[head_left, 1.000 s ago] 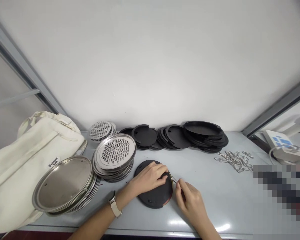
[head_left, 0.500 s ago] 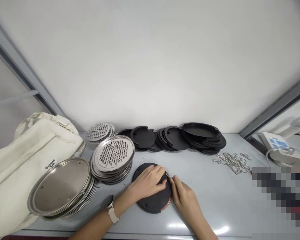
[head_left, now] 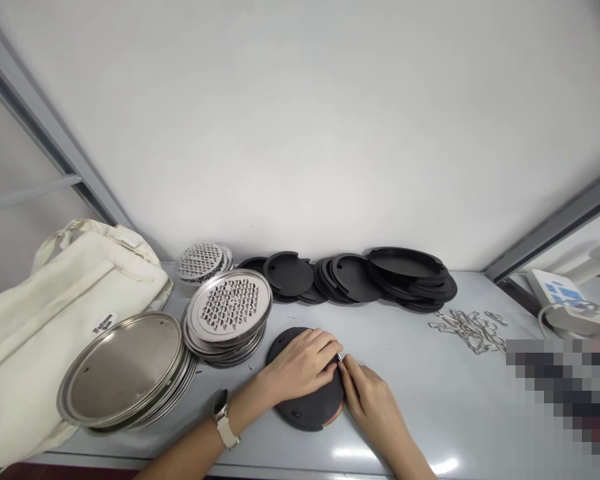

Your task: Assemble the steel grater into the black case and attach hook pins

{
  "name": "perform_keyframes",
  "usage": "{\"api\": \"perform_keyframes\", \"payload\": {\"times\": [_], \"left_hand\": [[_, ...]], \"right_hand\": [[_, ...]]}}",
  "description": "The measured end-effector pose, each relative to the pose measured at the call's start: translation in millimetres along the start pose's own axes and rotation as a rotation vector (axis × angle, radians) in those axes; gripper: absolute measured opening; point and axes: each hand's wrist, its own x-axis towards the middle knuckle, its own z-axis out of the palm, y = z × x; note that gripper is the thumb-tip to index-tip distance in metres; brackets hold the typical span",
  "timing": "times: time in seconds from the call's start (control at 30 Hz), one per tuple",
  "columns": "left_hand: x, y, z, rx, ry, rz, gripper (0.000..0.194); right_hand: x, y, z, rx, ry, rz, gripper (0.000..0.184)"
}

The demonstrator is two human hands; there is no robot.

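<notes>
on the grey worktop [head_left: 430, 387], the black disc [head_left: 313, 410] lies under the left hand [head_left: 303, 363], whose bent fingers rest on its top near the right rim; whether they grip it cannot be told. the right hand [head_left: 373, 393] pinches a small metal piece [head_left: 339, 357], mostly hidden, at that rim. the step looks like working this piece onto the edge, which calls for a steady disc and a firm, careful push.

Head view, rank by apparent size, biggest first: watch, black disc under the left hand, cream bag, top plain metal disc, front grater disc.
1. Cream bag
2. Plain metal disc
3. Black disc and front grater disc: too close to rank; left hand covers part of the black one
4. Watch
</notes>
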Motion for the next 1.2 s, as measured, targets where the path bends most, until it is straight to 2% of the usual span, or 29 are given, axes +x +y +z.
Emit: {"api": "perform_keyframes", "payload": {"times": [0.1,0.37,0.7,0.87,1.03,1.2], "left_hand": [[-0.5,-1.2,1.5,0.000,-0.008,0.014,0.016],[-1.9,-3.6,4.4,-0.013,0.007,0.021,0.025],[-0.1,-4.4,4.9,-0.058,0.012,-0.002,0.025],[-0.1,-4.1,5.5,-0.054,0.017,-0.005,0.024],[-0.3,-4.1,5.5,-0.063,0.030,0.002,0.035],[0.0,-3.4,4.2,-0.031,0.014,0.010,0.034]], "right_hand": [[-0.6,-0.3,0.1,0.015,-0.011,0.012,0.023],[-1.7,1.2,0.2,0.049,-0.039,0.028,0.021],[0.5,-0.4,1.4,0.025,0.055,-0.009,0.022],[1.7,-1.9,0.4,0.026,0.021,0.014,0.022],[2.4,-3.6,-3.4,0.060,-0.009,0.031,0.022],[1.5,-2.8,-3.7,0.067,-0.011,0.021,0.025]]}}
